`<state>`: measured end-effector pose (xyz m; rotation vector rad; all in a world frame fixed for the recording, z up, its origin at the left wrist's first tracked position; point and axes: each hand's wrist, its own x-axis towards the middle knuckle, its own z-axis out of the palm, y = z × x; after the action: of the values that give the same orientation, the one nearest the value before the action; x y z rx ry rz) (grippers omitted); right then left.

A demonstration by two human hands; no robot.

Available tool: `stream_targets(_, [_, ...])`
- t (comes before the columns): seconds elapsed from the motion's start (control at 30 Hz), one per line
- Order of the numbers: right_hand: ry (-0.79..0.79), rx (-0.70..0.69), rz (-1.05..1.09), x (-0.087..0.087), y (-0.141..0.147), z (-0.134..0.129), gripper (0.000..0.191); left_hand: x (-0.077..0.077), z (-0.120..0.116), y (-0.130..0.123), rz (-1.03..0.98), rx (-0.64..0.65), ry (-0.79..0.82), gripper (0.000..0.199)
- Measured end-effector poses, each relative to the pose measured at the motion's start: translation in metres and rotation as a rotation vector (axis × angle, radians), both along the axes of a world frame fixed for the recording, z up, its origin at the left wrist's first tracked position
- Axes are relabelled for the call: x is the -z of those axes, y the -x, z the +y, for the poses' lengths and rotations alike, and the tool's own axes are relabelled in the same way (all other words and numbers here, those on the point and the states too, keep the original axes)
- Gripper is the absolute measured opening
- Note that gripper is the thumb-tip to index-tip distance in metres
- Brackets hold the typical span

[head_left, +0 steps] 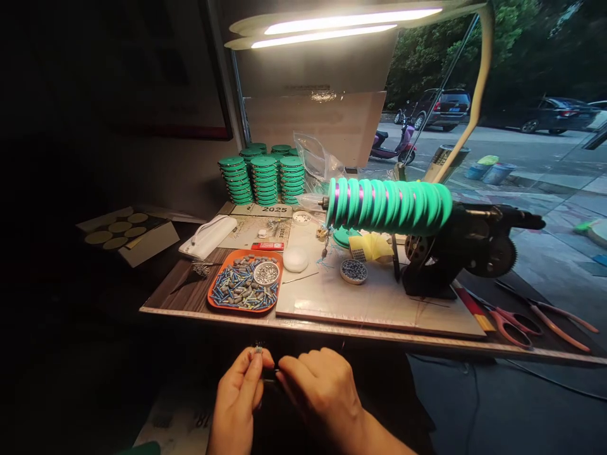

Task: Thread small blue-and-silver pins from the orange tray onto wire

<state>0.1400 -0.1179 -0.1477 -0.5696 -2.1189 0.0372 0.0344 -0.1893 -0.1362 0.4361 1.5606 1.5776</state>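
Below the table's front edge, my left hand (240, 398) is closed in a pinch. A small pale, bristly piece (258, 349) pokes up between its thumb and fingertips; its kind is too small to tell. Close beside it, my right hand (322, 382) is curled, with its fingertips near the left hand's. A thin line seems to run between the two hands, but what the right fingers grip is hidden. Nearest on the table is an orange tray (212, 302) of small blue and grey cylindrical pieces, with a round dish (267, 273) of tiny silvery bits in it.
A hand-cranked winder (429, 272) carries a row of green spools (389, 205). Stacked green spools (263, 180) stand behind. A dish of dark beads (353, 272), scissors (515, 325) and pliers (554, 316) lie on the table. A lamp (351, 22) hangs above.
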Motion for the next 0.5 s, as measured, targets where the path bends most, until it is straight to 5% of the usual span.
stream_targets(0.17, [-0.025, -0.137, -0.016, 0.006, -0.001, -0.004, 0.036, -0.013, 0.0, 0.005, -0.206, -0.015, 0.011, 0.04])
stream_targets(0.33, [-0.001, -0.164, -0.003, 0.002, -0.011, -0.002, 0.034, -0.033, 0.0, 0.032, -0.179, -0.265, -0.129, 0.039])
stream_targets(0.5, [0.039, -0.097, 0.098, -0.002, -0.013, -0.001, 0.025, -0.019, -0.006, 0.04, 0.095, 0.17, 0.134, 0.033])
